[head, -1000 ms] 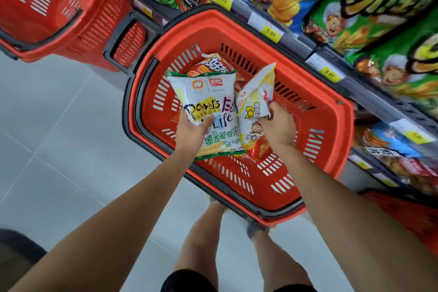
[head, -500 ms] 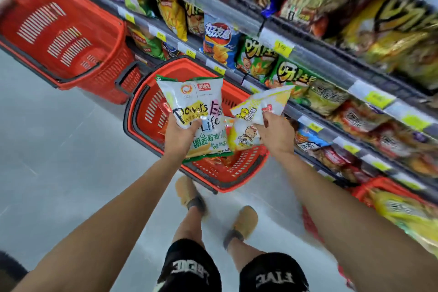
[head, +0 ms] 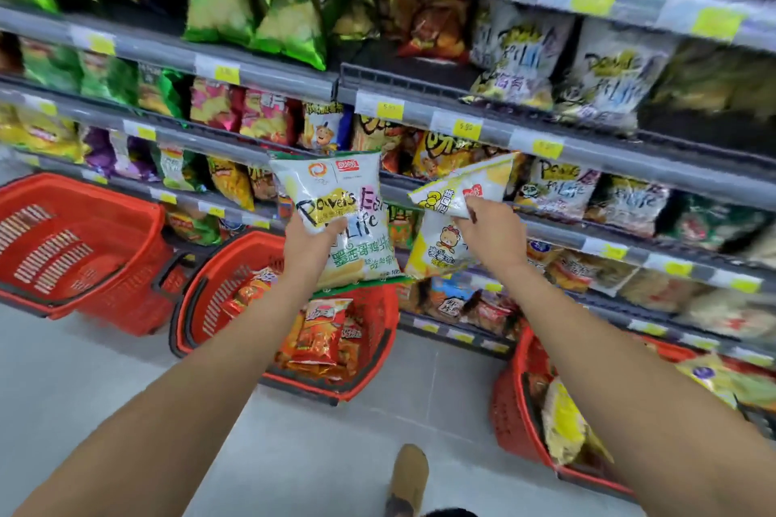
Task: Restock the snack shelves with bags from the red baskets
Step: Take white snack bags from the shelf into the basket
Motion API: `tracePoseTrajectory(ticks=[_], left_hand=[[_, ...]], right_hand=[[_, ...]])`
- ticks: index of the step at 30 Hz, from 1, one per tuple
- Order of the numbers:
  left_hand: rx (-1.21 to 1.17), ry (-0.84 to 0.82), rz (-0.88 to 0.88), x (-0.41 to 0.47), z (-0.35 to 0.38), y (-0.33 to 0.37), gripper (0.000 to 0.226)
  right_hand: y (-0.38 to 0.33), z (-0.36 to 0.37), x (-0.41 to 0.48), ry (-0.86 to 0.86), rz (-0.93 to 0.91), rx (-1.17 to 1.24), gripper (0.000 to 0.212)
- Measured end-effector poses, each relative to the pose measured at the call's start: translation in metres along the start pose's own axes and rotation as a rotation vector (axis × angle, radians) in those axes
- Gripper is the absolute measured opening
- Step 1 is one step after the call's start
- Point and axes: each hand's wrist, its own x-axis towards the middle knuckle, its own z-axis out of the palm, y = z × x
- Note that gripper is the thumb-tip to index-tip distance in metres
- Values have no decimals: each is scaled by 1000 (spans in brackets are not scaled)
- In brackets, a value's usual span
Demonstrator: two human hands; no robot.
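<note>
My left hand (head: 308,241) grips a white and green snack bag (head: 348,214) by its lower left edge and holds it upright in front of the shelves. My right hand (head: 491,233) pinches a folded white and yellow bag with a bear on it (head: 445,241), just right of the first bag. Both bags hang above the middle red basket (head: 378,332), which holds several orange and red bags. Snack shelves (head: 420,113) filled with bags rise behind them.
A red basket (head: 84,222) stands at the left with no bags visible inside. Another red basket (head: 510,403) with yellow bags stands at the lower right. Matching white bags (head: 609,80) stand on an upper right shelf. My foot (head: 407,479) is on the grey floor.
Both hands have lifted the two bags out of the middle basket to shelf height. My view has risen from the basket to the shelves.
</note>
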Motion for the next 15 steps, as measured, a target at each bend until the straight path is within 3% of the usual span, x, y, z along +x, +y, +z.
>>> tracePoseTrajectory(ticks=[15], left_hand=[[-169, -240, 396, -135, 58, 224, 88]], right_hand=[[16, -283, -66, 607, 164, -134, 19]])
